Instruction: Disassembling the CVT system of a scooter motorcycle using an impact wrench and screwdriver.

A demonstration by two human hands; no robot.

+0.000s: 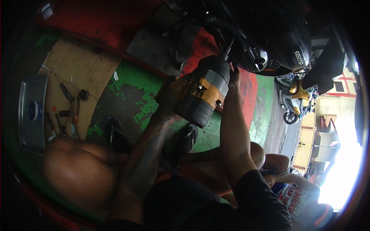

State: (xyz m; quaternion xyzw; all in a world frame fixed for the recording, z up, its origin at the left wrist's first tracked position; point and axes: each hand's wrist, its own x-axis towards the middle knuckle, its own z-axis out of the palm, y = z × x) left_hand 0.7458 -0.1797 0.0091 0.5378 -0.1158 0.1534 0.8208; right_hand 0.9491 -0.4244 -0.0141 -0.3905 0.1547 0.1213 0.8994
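Note:
A black impact driver [210,92] with an orange-yellow band is held up in front of me, its nose and silver bit [228,49] pointing up at the underside of a dark motorcycle [246,50]. My left hand [173,92] is closed round the driver's grip, on the tool's left side. Beside the tool's nose, my right hand [234,79] reaches up close to the motorcycle. Most of its fingers are hidden behind the driver and in shadow, so whether they touch the tool or the motorcycle cannot be seen.
To the left, several hand tools [71,104] lie on brown cardboard [77,57] beside a metal tray [25,115] holding a blue-and-white round container [35,110]. A red platform [104,19] runs under the motorcycle. Another person [300,196] sits at lower right; a yellow motorcycle [295,94] stands beyond.

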